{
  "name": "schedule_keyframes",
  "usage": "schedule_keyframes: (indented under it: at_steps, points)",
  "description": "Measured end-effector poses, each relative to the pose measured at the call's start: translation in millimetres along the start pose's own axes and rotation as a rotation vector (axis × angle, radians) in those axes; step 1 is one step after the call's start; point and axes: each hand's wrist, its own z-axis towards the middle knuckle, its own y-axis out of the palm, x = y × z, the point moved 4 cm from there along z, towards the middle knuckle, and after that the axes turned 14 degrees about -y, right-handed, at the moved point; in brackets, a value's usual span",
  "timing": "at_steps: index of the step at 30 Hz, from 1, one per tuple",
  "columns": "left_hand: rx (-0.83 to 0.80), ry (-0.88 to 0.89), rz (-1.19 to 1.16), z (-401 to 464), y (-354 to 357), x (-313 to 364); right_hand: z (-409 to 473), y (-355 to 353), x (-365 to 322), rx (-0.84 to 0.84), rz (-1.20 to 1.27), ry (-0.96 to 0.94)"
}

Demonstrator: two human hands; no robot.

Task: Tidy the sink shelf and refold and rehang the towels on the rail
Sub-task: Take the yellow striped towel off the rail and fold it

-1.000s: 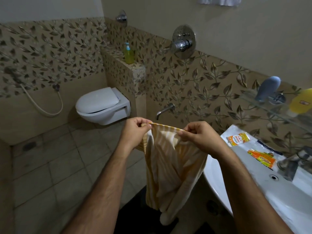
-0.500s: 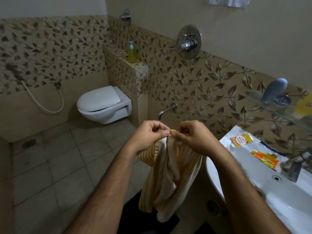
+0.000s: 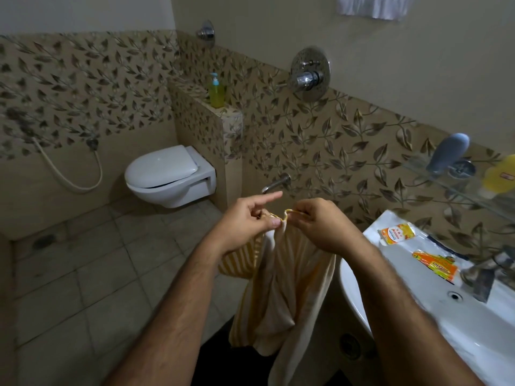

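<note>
To my right the white sink (image 3: 418,280) carries two orange sachets (image 3: 397,233) on its flat rim; above it my glass shelf (image 3: 434,174) bears a blue bottle (image 3: 448,152) and a yellow bottle (image 3: 500,174).

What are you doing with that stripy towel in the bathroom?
A person is folding a yellow-striped towel. The left hand and right hand pinch its top edge close together, so the rest hangs down in front of the sink. Another white towel is up on the wall, and sachets lie on the sink's rim.
</note>
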Motion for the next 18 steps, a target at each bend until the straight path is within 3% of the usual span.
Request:
schedule_keyframes:
  at_steps: [6, 13, 18]
  points:
    - [0.009, -0.052, -0.015, -3.8, 0.8, 0.6, 1.4, -4.0, 1.7, 0.112, -0.091, 0.092]
    - [0.076, -0.052, 0.035, -1.7, 9.1, 1.0, -0.1, 2.8, -2.0, -0.026, 0.137, -0.006]
    - [0.413, -0.052, 0.251, -5.9, -2.0, 13.5, -8.2, 3.3, 0.9, -0.090, 0.229, 0.042]
